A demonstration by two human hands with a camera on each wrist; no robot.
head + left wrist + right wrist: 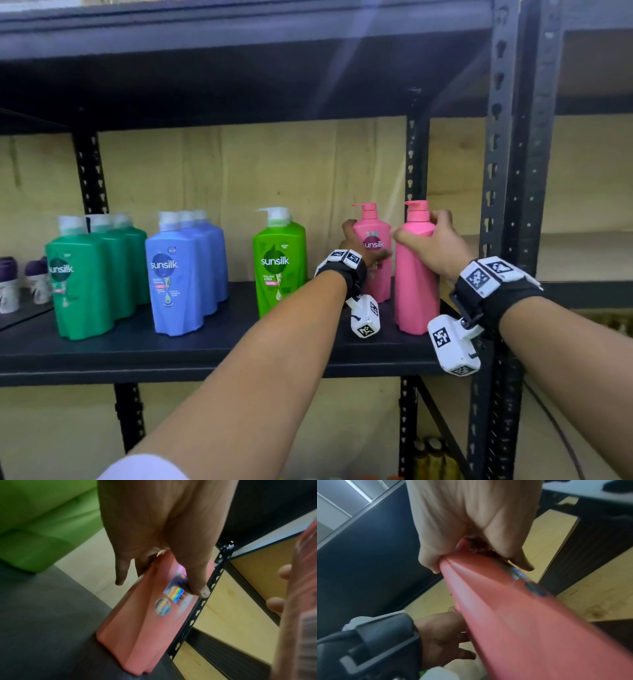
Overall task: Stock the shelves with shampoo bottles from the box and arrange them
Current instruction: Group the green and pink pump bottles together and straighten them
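**Two pink bottles held at the right end of the shelf**

Two pink shampoo bottles stand upright, close beside each other, at the right end of the black shelf (205, 346). Each hand holds one of them.

The rear pink bottle (375, 236) shows its "sunsilk" label to the front. The left hand (356, 241) grips its upper body: in the left wrist view the thumb (197, 580) lies pressed along the face of the bottle, over a shiny sticker, and the other fingers curl round the far side. One finger (121, 573) hangs a little away from the bottle. The base of this bottle rests on the shelf.

The front pink bottle (416, 274) shows a plain pink side to the camera. The right hand (431, 245) clamps it near the shoulder, just below the pump; the thumb points toward the other bottle and the fingers wrap round the far side near the neck. In the right wrist view the fingers and thumb close tightly on both sides of the bottle's narrow edge. Whether its base sits fully on the shelf is hard to tell.

To the left stands a light green bottle (279, 263), near the rear pink one. Farther left are a row of blue bottles (185, 270) and a row of dark green bottles (89, 281), each lined front to back. At the far left edge some small purple-capped items (20, 277) are visible. A black perforated upright (503, 171) rises just right of the hands.
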